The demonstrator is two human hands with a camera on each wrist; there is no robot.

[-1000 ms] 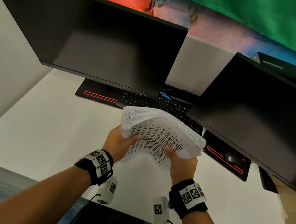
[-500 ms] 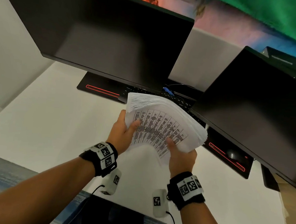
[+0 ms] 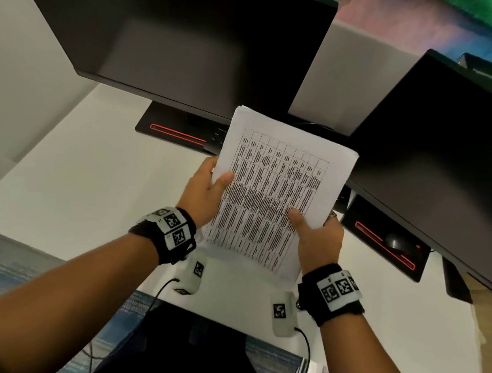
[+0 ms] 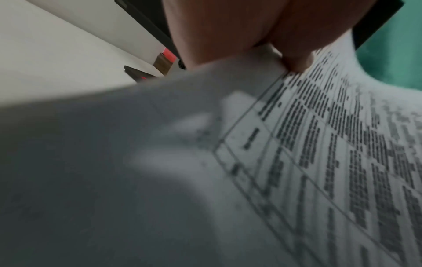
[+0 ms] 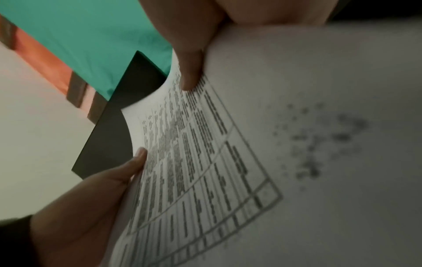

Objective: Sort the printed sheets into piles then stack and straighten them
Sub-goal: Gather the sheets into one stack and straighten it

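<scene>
- White paper, printed with a black table of small text, makes up the stack of printed sheets [image 3: 280, 189] that is held in the air above the white desk [image 3: 73, 184], in front of the two monitors.
- The left hand [image 3: 205, 194] grips the left edge of the stack: its thumb lies on the printed top page and the other fingers are behind the paper, hidden from the head view.
- The right hand [image 3: 317, 241] grips the lower right part of the stack in the same way, thumb pressed on the top page, fingers curled under it.
- In the left wrist view the thumb tip presses on the edge of the sheets [image 4: 319, 162], and the picture is blurred near the camera.
- In the right wrist view the right thumb sits on the top sheet [image 5: 205, 162], and the left hand [image 5: 91, 207] is seen at the opposite edge.
- The stack tilts away from the person, with its far end close to the large black monitor [image 3: 178, 35] on the left.
- A second black monitor [image 3: 441, 139] stands on the right, well apart from the first.
- A black monitor base with a red stripe [image 3: 177, 133] lies on the desk, partly behind the sheets.
- Both wrists wear black bands with printed square markers [image 3: 171, 230].
</scene>
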